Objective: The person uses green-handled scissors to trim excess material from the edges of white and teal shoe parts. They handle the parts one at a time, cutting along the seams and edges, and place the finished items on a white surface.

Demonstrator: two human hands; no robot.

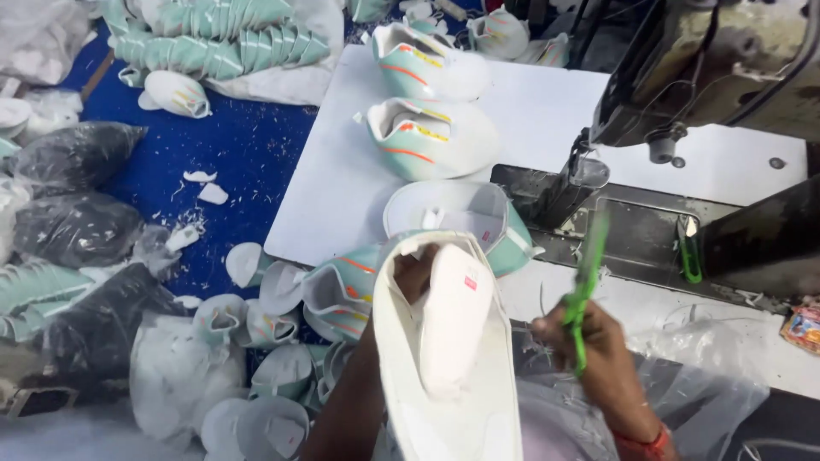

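My left hand (416,275) is pushed inside a white shoe upper (448,358), holding it up with the lining and tongue facing me; only the fingers show through the opening. My right hand (588,340) grips green thread snips (586,282) pointing up, just right of the upper and a little apart from it. Behind them another mint and white upper (461,207) lies on the white table (342,171).
A sewing machine (683,77) and its metal bed (649,239) stand at the right. Two mint uppers with orange stripes (427,137) lie on the table. Several more uppers (213,38) and plastic bags (77,154) cover the blue surface at left.
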